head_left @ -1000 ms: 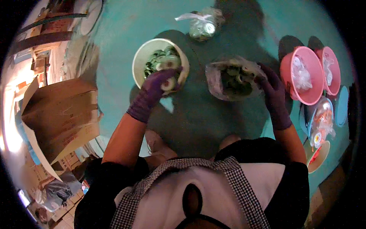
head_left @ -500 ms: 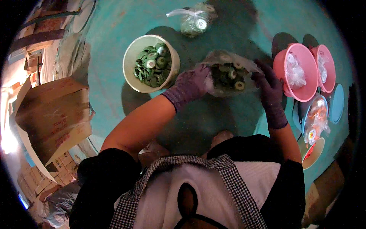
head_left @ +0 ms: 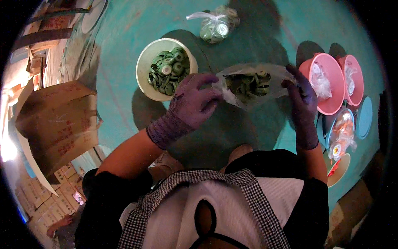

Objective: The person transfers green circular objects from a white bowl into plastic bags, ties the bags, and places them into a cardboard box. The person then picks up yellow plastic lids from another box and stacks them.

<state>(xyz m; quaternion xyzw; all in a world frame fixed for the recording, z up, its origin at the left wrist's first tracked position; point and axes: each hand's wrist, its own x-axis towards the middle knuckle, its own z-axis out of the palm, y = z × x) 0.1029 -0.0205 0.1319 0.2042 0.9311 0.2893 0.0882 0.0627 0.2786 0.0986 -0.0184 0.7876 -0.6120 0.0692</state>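
Between my two gloved hands a clear plastic bag [head_left: 278, 81] hangs with its mouth spread wide. Several dark green round pieces [head_left: 248, 86], like small discs or spools, lie inside it. My left hand [head_left: 191, 101], in a purple knit glove, pinches the bag's left edge. On the opposite side my right hand [head_left: 304, 99], in a matching glove, is closed on the bag's right edge. A cream bucket [head_left: 143, 89] stands just beyond my left hand, partly filled with green round pieces [head_left: 168, 70], a few with pale centres.
A tied clear bag of green pieces [head_left: 217, 28] lies at the far side. Two pink buckets [head_left: 338, 99] holding plastic bags stand at right, near a blue container [head_left: 331, 133] with a bag of orange pieces. An open cardboard box [head_left: 58, 128] is at left; a person's hand [head_left: 64, 221] shows lower left.
My left hand has drawn back and turned, its grip now on the bag's edge. The right hand has shifted slightly right, pulling the bag's mouth wider sideways. The pieces in the bag have shifted.
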